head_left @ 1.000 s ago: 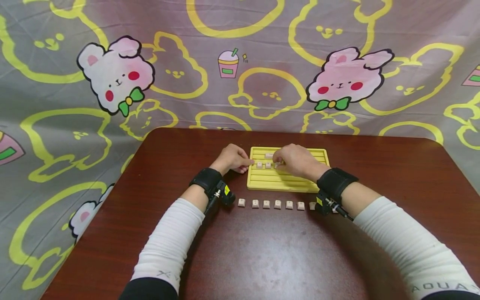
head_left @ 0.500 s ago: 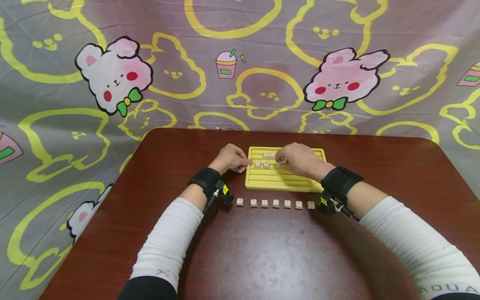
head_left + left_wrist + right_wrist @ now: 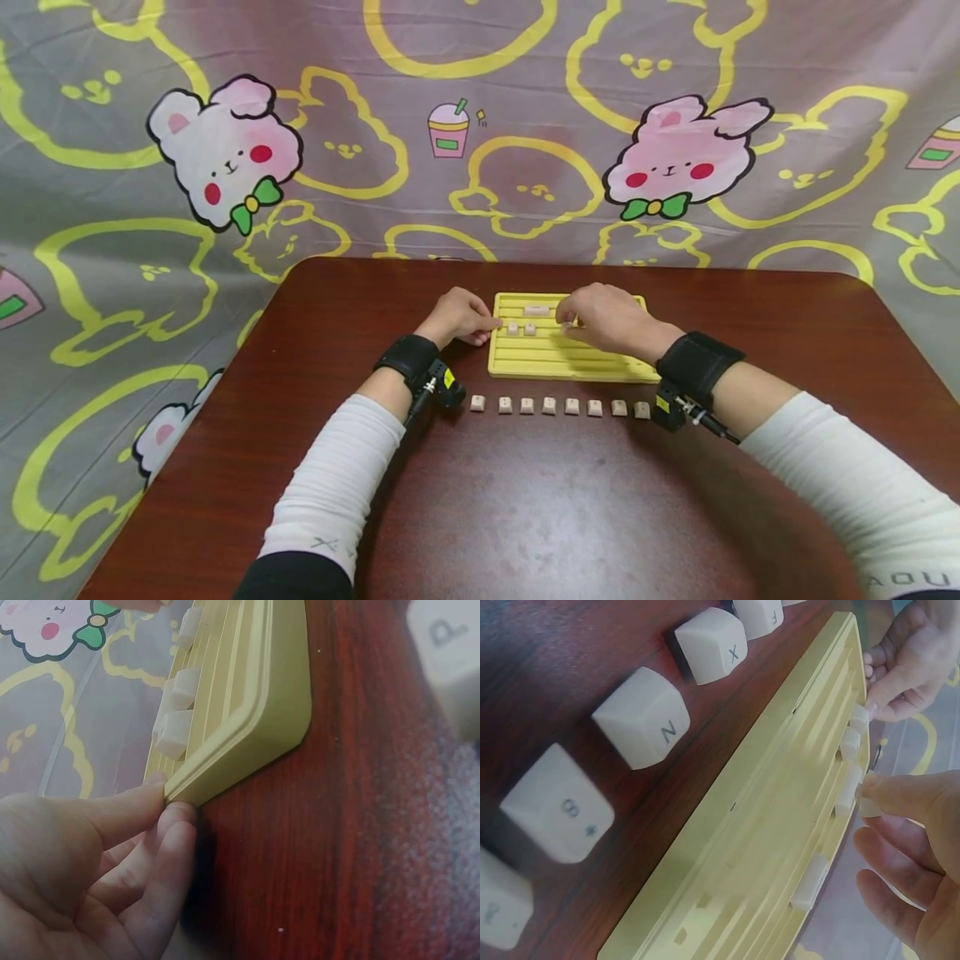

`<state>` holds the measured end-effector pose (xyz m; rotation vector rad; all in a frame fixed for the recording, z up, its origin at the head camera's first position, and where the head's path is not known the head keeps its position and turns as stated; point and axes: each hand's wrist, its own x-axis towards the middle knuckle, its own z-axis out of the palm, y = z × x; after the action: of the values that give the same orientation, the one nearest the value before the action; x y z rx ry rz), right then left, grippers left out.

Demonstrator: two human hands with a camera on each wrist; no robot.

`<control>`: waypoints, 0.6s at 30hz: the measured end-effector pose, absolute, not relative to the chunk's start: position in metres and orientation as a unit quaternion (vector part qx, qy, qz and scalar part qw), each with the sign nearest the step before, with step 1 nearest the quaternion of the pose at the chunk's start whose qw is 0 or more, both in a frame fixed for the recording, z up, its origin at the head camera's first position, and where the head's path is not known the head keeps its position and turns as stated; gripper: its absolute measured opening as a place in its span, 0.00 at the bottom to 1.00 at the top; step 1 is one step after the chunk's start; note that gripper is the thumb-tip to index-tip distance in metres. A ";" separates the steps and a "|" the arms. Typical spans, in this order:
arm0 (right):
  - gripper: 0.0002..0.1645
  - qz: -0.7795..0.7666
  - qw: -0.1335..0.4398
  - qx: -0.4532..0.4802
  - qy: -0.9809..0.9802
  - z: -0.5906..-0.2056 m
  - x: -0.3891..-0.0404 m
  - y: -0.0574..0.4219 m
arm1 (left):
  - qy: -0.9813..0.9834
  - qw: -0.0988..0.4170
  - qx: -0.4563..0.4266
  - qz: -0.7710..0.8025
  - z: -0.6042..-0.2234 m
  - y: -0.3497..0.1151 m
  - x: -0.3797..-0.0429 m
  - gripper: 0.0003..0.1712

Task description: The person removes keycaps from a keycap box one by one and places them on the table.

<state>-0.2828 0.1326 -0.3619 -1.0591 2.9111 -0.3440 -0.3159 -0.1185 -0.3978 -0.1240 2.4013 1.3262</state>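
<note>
My left hand (image 3: 463, 317) pinches the left rim of a yellow ridged tray (image 3: 570, 367), thumb on top and forefinger against the side. In the left wrist view the thumb (image 3: 124, 814) lies right at the tray's edge. My right hand (image 3: 603, 317) is over the tray's middle and pinches a small white keycap (image 3: 869, 807) between thumb and fingers. Two square keycaps sit in one groove near the left end, the outer one (image 3: 512, 329) close to my left thumb. A longer keycap (image 3: 536, 311) lies in the groove behind them.
A row of several loose keycaps (image 3: 549, 406) lies on the brown table (image 3: 525, 500) in front of the tray. Some carry printed letters, such as the X keycap (image 3: 712, 646). A patterned cloth (image 3: 375, 167) hangs behind the table's far edge.
My right hand has moved a little to the right along the tray with the keycap, away from the two square ones. My left hand keeps its grip on the rim. The view has shifted slightly.
</note>
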 end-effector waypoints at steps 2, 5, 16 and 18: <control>0.11 -0.112 0.014 -0.340 0.933 -0.360 -0.281 0.134 | 0.858 0.195 -0.043 0.472 -0.398 -0.119 -0.316 0.10; 0.11 -0.115 0.013 -0.346 0.931 -0.358 -0.277 0.136 | 0.858 0.194 -0.041 0.473 -0.399 -0.119 -0.316 0.10; 0.10 -0.117 -0.001 -0.347 0.931 -0.361 -0.268 0.152 | 0.858 0.192 -0.042 0.475 -0.399 -0.118 -0.315 0.10; 0.10 -0.118 -0.005 -0.350 0.929 -0.363 -0.267 0.155 | 0.857 0.191 -0.041 0.476 -0.398 -0.118 -0.315 0.10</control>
<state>-0.2669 0.1547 -0.3627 -1.1032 2.9287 -0.3705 -0.3150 -0.1182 -0.3984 -0.1139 2.4086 1.3370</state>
